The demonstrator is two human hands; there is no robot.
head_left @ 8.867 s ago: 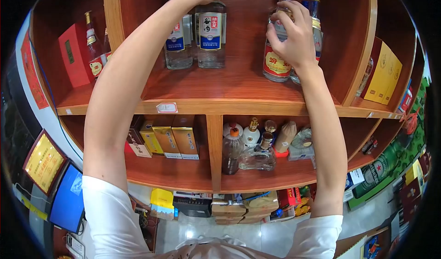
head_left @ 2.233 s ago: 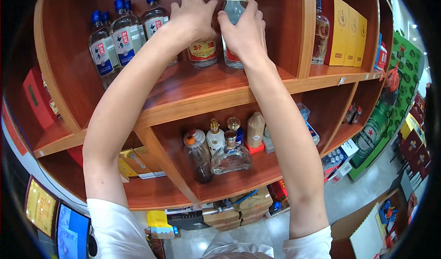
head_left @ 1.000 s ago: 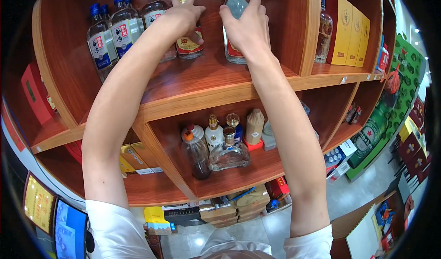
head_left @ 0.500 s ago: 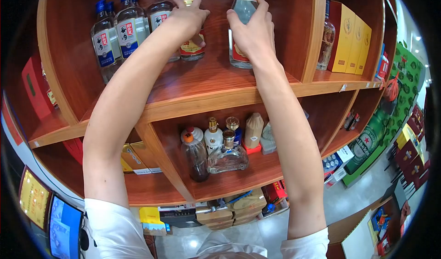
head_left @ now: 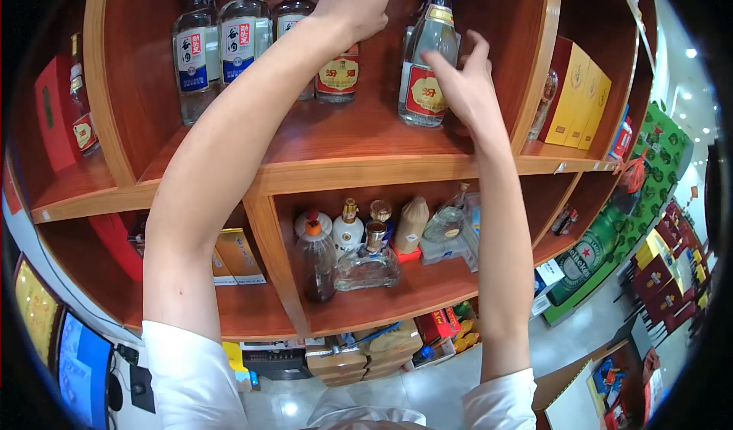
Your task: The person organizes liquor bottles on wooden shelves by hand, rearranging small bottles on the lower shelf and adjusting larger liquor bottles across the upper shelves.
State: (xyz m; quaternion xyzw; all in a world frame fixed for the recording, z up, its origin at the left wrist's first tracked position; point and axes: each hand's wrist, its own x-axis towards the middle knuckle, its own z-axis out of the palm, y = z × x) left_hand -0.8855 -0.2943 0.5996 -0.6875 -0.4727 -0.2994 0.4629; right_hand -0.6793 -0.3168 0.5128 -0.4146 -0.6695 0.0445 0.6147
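Observation:
My left hand [head_left: 356, 4] is at the neck of a clear liquor bottle with a red label [head_left: 337, 77], fingers curled; the hand and forearm hide much of the bottle's upper part. To the right stands a second red-label liquor bottle [head_left: 425, 94], upright on the shelf. My right hand [head_left: 467, 83] is beside it with fingers spread, its thumb overlapping the bottle's edge in view. Whether the thumb touches the glass I cannot tell. Behind this bottle, another bottle [head_left: 408, 48] partly shows.
Several blue-capped bottles [head_left: 195, 64] stand at the left of the same wooden shelf [head_left: 366, 141]. Yellow boxes [head_left: 576, 102] fill the compartment to the right. Below are a decanter-like glass bottle [head_left: 366, 270] and a white bottle [head_left: 348, 228]. A wooden divider [head_left: 540, 64] rises right of my right hand.
My right hand has loosened from the right red-label bottle and shifted to its right side. My left hand has moved higher on the other bottle. The view has turned slightly.

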